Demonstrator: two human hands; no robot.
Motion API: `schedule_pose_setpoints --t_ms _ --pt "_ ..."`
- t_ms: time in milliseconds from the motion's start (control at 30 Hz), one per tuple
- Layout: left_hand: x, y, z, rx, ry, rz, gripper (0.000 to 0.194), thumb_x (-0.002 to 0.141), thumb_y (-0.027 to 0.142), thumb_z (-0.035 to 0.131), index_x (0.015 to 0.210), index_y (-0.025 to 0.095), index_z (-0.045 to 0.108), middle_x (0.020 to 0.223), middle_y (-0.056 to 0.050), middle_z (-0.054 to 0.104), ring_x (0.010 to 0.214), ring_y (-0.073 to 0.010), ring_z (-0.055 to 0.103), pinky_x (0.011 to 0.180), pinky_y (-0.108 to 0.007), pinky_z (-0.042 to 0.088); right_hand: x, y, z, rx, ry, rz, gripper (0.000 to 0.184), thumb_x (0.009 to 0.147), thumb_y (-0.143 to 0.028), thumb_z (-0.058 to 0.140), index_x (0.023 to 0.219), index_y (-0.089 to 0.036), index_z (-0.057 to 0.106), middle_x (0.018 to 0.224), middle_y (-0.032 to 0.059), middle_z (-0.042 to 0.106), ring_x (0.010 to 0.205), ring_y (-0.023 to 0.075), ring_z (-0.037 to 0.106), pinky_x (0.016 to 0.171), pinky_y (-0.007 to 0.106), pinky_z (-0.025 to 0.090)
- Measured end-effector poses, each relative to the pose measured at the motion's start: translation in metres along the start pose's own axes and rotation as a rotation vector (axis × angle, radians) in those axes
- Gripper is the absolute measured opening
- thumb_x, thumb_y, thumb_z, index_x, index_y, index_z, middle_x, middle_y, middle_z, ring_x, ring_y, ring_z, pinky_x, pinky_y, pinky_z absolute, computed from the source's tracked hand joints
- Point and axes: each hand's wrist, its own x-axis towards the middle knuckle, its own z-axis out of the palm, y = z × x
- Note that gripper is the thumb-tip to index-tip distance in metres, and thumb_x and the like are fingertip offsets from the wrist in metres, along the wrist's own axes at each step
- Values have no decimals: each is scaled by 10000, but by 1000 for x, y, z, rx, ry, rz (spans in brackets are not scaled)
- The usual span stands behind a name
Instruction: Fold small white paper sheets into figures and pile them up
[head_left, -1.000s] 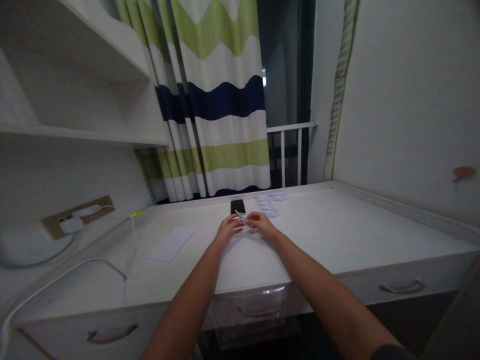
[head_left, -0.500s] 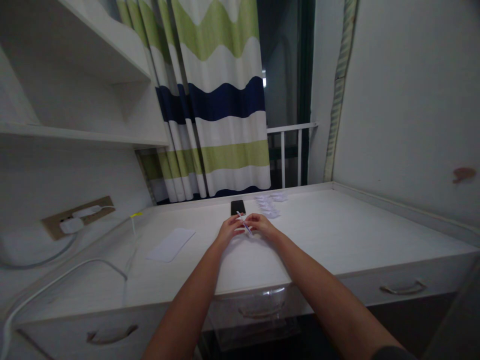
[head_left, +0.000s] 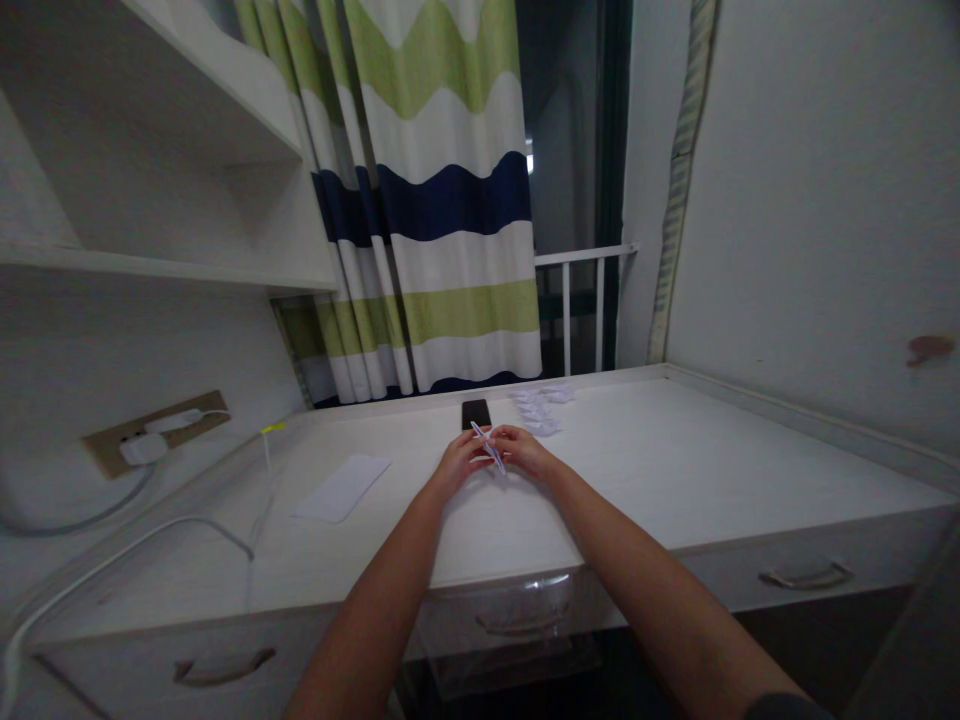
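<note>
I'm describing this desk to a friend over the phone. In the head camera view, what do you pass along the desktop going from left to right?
white sheet of paper → left hand → small folded paper strip → right hand → cluster of small paper pieces

Legible markings: none. A narrow folded white paper strip (head_left: 488, 447) bears faint violet marks, too small to read; a rectangular white paper sheet (head_left: 342, 488) shows nothing readable.

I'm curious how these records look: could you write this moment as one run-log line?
Hands: left hand, right hand | Held: paper strip | Nearby: black phone, folded paper pieces
</note>
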Motion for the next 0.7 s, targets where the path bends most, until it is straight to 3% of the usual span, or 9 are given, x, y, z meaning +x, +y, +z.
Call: schedule_pose_setpoints --t_ms 267,700 --pt "2 -2 -2 -47 -33 0 289 623 224 611 897 135 589 801 -62 615 699 -155 573 700 -331 456 -2 -2 1 49 -23 15 235 561 -318 687 697 -162 575 818 29 605 702 129 530 651 294 416" --pt "3 -10 -3 181 25 35 372 575 140 588 943 149 532 789 -44 595 652 -143 564 580 -281 466 2 7 -1 24 3 50 270 512 -333 701 661 -163 554 650 -7 562 617 113 512 592 263 402"
